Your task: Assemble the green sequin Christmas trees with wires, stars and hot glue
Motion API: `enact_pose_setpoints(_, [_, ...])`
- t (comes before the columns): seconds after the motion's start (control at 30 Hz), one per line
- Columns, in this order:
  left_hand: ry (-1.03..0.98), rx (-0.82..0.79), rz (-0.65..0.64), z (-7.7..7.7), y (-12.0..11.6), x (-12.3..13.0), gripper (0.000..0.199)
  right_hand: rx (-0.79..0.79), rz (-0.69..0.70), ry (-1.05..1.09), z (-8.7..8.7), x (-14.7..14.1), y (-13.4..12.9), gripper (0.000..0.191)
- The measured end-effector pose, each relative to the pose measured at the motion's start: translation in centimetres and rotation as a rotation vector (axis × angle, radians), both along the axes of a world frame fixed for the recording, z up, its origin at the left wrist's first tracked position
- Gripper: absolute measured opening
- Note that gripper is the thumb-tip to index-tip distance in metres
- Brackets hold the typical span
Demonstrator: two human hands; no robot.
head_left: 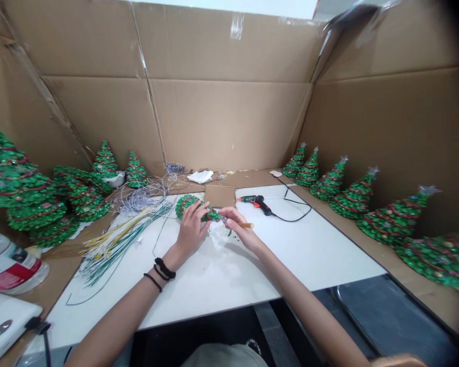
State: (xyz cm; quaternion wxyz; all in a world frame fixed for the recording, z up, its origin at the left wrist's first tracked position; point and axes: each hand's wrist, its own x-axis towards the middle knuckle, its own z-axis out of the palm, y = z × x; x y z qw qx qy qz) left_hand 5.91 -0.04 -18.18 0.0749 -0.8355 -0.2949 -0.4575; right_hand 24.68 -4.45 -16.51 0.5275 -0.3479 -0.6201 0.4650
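A small green tree (186, 204) with red trim lies on its side on the white board (290, 250), its tip pointing right. My left hand (193, 221) is wrapped over the tree's middle. At the tree's tip, my right hand (240, 227) is closed around a tool with a wooden handle (246, 225). The fingertips of that hand are close to the tip, and whether they touch it is hard to make out. Clear plastic (217, 235) and small green bits lie under and between my hands.
A black and orange glue gun (258, 203) with its cord lies behind my right hand. Bundled green, white and yellow wires (118, 239) spread left. Decorated trees (392, 216) line both sides. A plastic jar (11, 265) and white box (7, 321) stand front left. Cardboard walls (229, 122) surround the board.
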Motion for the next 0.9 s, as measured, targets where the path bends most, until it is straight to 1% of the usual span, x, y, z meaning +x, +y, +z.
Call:
enact_pose_setpoints(0.13, [-0.044,-0.033,-0.032,-0.07,0.0,0.03,0.024,0.01,0.031,-0.014,0.02,0.1,-0.08,0.038])
enact_pose_setpoints(0.33, [-0.065,-0.084,-0.045,-0.13,0.08,-0.09,0.025,-0.015,0.043,0.015,-0.26,0.13,0.02,0.035])
enact_pose_setpoints(0.47, [-0.086,-0.077,-0.055,-0.23,0.21,0.0,0.028,-0.041,0.061,0.036,-0.39,0.11,0.04,0.036])
enact_pose_setpoints(0.57, [-0.139,-0.075,-0.051,-0.21,0.3,0.07,0.029,-0.058,0.08,0.045,-0.42,0.05,-0.03,0.038])
enact_pose_setpoints(0.7, [-0.209,-0.078,-0.105,-0.06,0.45,-0.17,0.024,-0.09,0.146,0.101,-0.42,-0.04,-0.1,0.041])
enact_pose_setpoints(0.9, [-0.227,-0.083,-0.16,-0.07,0.87,-0.63,0.019,-0.136,0.226,0.154,-0.36,-0.1,-0.03,0.046])
